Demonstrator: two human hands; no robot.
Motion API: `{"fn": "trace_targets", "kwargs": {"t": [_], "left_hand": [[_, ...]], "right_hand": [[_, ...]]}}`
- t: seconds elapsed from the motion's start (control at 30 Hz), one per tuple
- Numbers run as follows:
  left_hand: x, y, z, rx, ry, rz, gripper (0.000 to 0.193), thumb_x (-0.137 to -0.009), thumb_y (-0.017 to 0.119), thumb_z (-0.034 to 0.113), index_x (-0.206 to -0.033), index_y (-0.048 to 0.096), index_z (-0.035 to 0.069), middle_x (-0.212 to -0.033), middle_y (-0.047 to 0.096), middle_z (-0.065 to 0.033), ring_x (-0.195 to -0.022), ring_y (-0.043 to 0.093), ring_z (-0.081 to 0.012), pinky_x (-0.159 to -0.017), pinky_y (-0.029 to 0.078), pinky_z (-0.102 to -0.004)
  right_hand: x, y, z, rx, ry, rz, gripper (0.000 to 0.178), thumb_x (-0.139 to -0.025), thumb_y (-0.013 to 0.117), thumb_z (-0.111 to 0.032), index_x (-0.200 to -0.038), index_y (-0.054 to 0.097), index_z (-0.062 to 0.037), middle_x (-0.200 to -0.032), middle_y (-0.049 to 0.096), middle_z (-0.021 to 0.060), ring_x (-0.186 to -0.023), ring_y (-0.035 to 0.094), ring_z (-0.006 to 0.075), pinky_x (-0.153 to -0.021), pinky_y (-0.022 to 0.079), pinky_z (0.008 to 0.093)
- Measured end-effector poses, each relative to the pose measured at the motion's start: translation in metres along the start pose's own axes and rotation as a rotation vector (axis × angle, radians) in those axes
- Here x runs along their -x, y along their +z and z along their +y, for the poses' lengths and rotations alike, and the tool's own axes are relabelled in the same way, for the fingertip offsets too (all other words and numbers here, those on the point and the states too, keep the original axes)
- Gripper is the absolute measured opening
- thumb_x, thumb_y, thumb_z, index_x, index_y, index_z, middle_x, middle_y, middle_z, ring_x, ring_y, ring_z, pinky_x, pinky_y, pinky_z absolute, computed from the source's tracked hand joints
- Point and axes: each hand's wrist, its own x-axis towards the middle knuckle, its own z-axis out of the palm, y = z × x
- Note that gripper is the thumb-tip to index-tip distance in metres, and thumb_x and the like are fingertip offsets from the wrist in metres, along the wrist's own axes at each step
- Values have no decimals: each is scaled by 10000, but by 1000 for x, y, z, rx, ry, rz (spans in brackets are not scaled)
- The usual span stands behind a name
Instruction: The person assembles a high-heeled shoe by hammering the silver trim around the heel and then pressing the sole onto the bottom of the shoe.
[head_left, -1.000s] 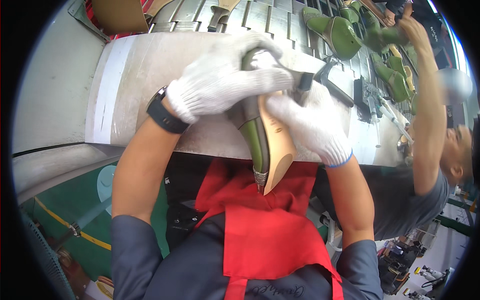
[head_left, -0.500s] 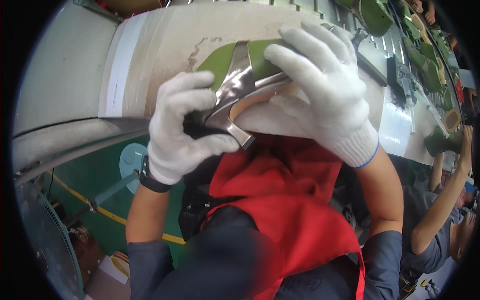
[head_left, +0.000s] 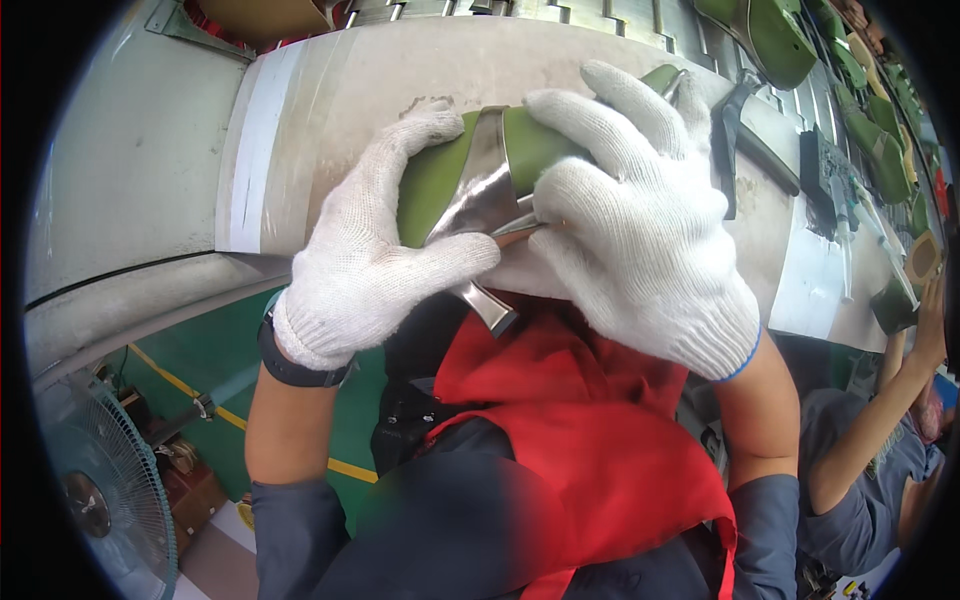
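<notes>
Between my two white-gloved hands is a high-heeled shoe (head_left: 478,190), with a metallic pewter strap across a green shoe last (head_left: 428,185). My left hand (head_left: 370,230) wraps the left end, fingers over the far side and thumb along the near side by the metallic heel (head_left: 489,308), which points toward me. Over the right part of the shoe lies my right hand (head_left: 645,215), its thumb and index finger bent against the sole edge and strap. Its other fingers reach outward over the last. The part of the shoe under my right palm is hidden.
A pale worktable (head_left: 340,90) lies beneath the shoe, with a metal slatted conveyor (head_left: 600,25) beyond. More green lasts (head_left: 775,50) stand to the right, near a black block (head_left: 820,175) and a dark strip (head_left: 733,130). A fan (head_left: 110,490) is lower left; a co-worker's arm (head_left: 880,420) shows right.
The shoe has shifted slightly toward me. My left hand has turned, its thumb moving up over the heel base. My right thumb and index finger have bent in toward the strap's edge.
</notes>
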Motion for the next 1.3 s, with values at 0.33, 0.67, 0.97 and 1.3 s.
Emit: {"fn": "trace_targets", "kwargs": {"t": [0.33, 0.67, 0.97, 1.3], "left_hand": [[-17, 8, 16, -185, -55, -48, 860, -808, 856, 168, -1583, 523, 2, -1545, 610, -201, -1458, 593, -306, -1249, 452, -411], [-23, 9, 15, -268, 15, -43, 814, -824, 844, 166, -1561, 539, -1, -1491, 642, -199, -1414, 630, -297, -1231, 472, -419], [-20, 15, 5, -340, 134, 25, 778, -812, 795, 120, -1537, 547, -18, -1466, 651, -215, -1382, 652, -307, -1194, 501, -411], [-23, 20, 4, -266, 187, 94, 720, -748, 799, 119, -1436, 612, 16, -1360, 677, -192, -1266, 659, -415, -1117, 525, -483]], "right_hand": [[-3, 5, 1, -45, 28, 15, 254, -745, 856, -112, -938, 694, -84, -1444, 680, 142, -1440, 568, 457, -1204, 340, 707], [4, 22, 9, -116, 16, 140, 271, -757, 869, -91, -949, 678, -70, -1435, 695, 165, -1390, 612, 449, -1164, 465, 580], [7, -2, 59, 51, -115, 163, 772, -844, 891, -504, -1443, 682, -64, -1488, 662, 221, -1413, 596, 469, -1211, 455, 560], [4, 5, 69, 61, -72, 151, 834, -845, 874, -606, -1426, 689, -37, -1402, 692, 200, -1426, 583, 480, -1206, 463, 574]]}}
